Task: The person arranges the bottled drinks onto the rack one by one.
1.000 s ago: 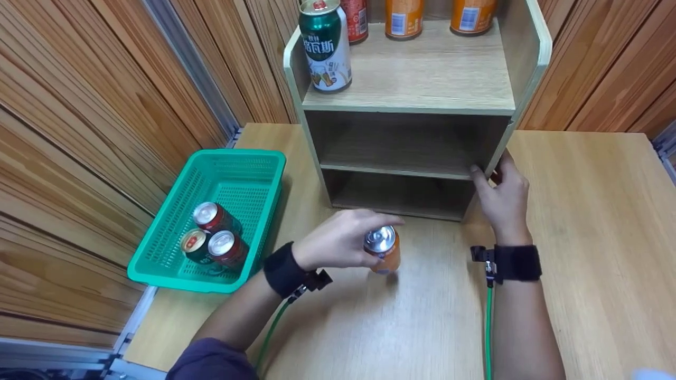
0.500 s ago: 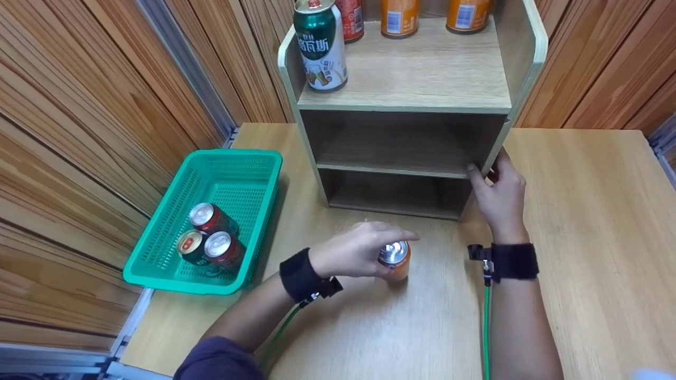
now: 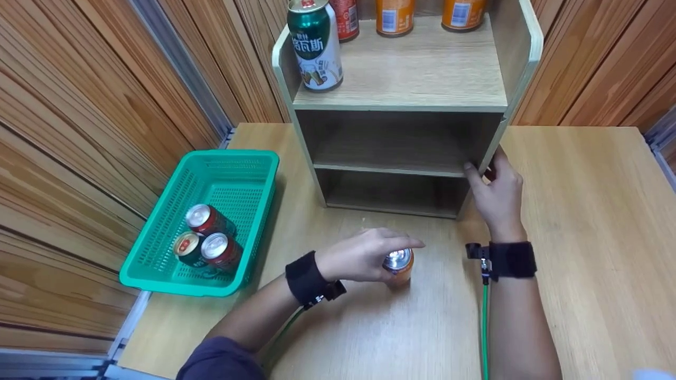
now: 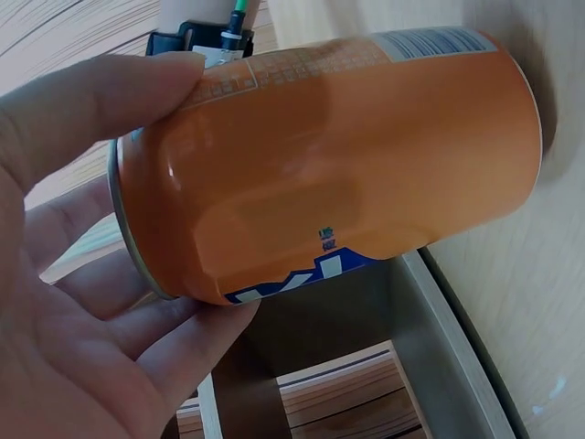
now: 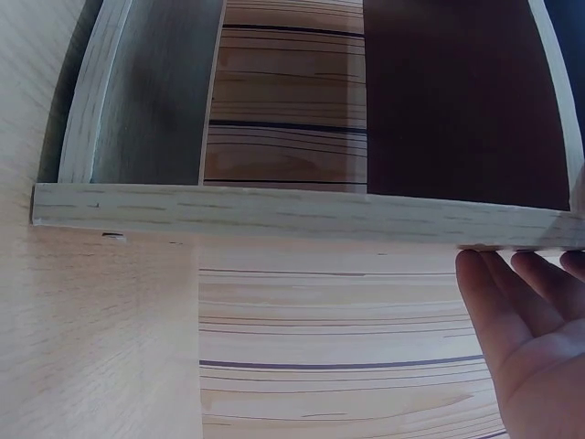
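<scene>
An orange soda can (image 4: 347, 174) is pinched near its top by my left hand (image 3: 359, 256), thumb on one side and fingers on the other. In the head view the can (image 3: 400, 266) stands upright, close over the table in front of the shelf. My right hand (image 3: 499, 198) rests on the right side panel of the small wooden shelf (image 3: 401, 108), thumb at the front edge beside the middle board. The right wrist view shows the fingertips (image 5: 473, 265) against the outside of that panel (image 5: 302, 203).
On the shelf's top board stand a green-and-white can (image 3: 315, 50), a red can (image 3: 346, 18) and two orange cans (image 3: 395, 16). A green basket (image 3: 259, 211) with three cans (image 3: 222, 253) sits at the left. Wooden walls (image 3: 79, 105) enclose the table (image 3: 591, 237).
My left hand and the orange can have moved right and toward the table's front, away from the shelf. The right hand has stayed at the side panel; the view has shifted slightly.
</scene>
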### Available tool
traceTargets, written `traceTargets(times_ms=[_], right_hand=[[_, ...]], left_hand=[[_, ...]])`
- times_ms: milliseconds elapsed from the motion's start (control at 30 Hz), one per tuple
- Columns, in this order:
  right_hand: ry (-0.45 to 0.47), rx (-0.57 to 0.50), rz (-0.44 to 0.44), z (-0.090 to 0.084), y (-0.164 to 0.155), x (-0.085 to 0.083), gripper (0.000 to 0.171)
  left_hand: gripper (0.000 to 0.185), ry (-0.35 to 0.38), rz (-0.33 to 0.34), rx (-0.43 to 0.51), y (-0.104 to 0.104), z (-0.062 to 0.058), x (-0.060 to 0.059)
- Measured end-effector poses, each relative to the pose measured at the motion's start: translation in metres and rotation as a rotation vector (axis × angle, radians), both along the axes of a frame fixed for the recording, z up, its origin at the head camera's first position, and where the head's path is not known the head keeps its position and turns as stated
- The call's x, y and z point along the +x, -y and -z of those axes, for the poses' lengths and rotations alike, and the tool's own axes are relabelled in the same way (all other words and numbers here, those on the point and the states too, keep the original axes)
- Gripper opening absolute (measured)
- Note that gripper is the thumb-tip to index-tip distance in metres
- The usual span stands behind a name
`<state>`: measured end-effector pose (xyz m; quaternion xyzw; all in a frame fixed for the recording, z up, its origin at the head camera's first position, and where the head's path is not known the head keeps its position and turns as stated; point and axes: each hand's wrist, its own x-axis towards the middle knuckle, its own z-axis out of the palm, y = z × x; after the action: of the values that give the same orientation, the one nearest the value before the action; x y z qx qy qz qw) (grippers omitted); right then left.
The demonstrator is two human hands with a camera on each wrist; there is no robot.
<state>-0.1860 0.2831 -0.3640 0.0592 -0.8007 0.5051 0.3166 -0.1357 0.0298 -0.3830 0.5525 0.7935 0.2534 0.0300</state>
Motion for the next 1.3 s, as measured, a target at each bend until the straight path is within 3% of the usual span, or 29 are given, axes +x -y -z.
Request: traceTargets(times_ms=[533,900,1200,1300], right_hand=[[0.015,0.01,0.002,-0.0004,0.0002,0.0005,0.048],[-0.005,-0.002,0.004,-0.001,0.0013,0.0004,0.047],[0.012,0.002,0.01,-0.0017,0.0022,0.0017,0.047],[0.011,0.007,0.012,-0.0015,0.0026,0.0015,0.047]], left_hand=[[0.069,-0.052,0.013,-0.003,-0.0047,0.0083,-0.0009],[0.078,0.013,-0.013,-0.077,-0.0072,0.007,-0.0008],[0.071,-0.052,-0.005,-0.1,-0.0077,0.0064,0.0005],[0.066,-0.057,0.006,-0.104,-0.006,0.0011,0.0006]])
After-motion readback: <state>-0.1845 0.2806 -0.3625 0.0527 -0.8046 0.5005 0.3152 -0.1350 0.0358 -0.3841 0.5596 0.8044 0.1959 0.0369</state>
